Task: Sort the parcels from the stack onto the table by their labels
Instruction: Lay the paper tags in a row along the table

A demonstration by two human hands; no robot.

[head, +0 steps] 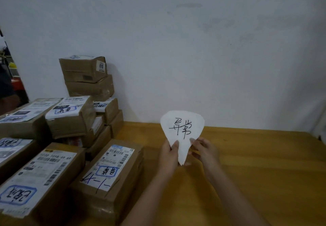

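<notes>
Paper slip (pixel 182 118), inked perhaps 异常, left hand (pixel 168 155), right hand (pixel 205 150) pinching

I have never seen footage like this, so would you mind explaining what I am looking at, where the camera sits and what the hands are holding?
There is no machine here. This is one picture from a wide-angle camera worn on a person's head, looking forward and down, so the two arms coming in from below are that person's own. The left hand and right hand together pinch a white slip of paper with black handwritten characters, holding it up facing the camera. Below it is a wooden table. To the left sit brown cardboard parcels with white printed labels, several marked in blue-framed handwriting; some are stacked against the pale wall. Neither hand holds a parcel.
</notes>
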